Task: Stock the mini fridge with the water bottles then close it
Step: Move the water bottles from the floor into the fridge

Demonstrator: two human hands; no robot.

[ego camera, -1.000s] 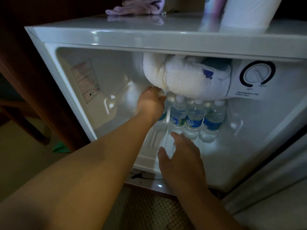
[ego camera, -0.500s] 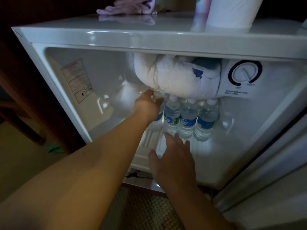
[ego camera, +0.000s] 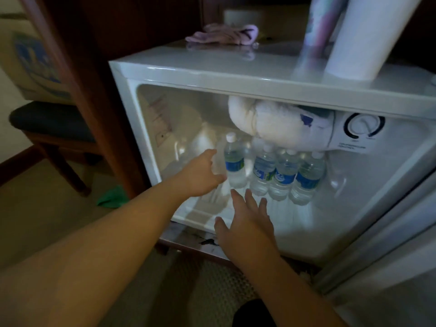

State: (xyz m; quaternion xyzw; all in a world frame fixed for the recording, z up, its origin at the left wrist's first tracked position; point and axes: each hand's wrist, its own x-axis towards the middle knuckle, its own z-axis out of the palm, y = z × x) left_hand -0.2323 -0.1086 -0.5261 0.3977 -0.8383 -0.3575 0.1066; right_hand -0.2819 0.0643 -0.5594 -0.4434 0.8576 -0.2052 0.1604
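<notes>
Bottles of water, four with blue labels, are seen standing upright in a row on the floor of the open mini fridge (ego camera: 165,74), the leftmost bottle (ego camera: 234,161) slightly apart from the other three (ego camera: 285,175). The left hand (ego camera: 203,178) is held just beside the leftmost bottle with fingers loosely extended, nothing gripped. The right hand (ego camera: 247,223) is spread flat before the row, fingers straight, nothing held.

My water bottles (ego camera: 264,171) were clear with blue labels and white caps; the mini fridge (ego camera: 212,74) was white.
</notes>
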